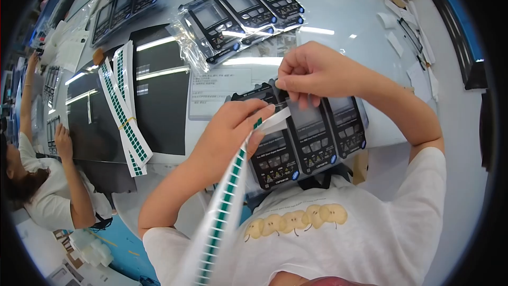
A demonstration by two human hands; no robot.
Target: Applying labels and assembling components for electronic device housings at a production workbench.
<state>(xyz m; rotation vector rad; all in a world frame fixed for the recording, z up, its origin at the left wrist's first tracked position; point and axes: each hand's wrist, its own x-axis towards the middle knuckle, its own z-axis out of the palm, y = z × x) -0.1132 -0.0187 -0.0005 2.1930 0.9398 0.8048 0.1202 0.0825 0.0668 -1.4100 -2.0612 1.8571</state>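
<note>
My left hand (233, 127) grips the top end of a long white backing strip (225, 201) that carries small green stickers and hangs down past my shirt. My right hand (307, 71) is just above it, its fingertips pinched together on a small clear sticker at the strip's end. Under both hands lies a row of black device front panels (312, 137) with screens and keypads, side by side at the table's near edge.
A clear bag of more black panels (238, 13) lies farther back. A bundle of green sticker strips (124, 106) rests on a black mat (159, 100) to the left. Another person (47, 180) works at far left. Paper scraps (402, 26) sit at upper right.
</note>
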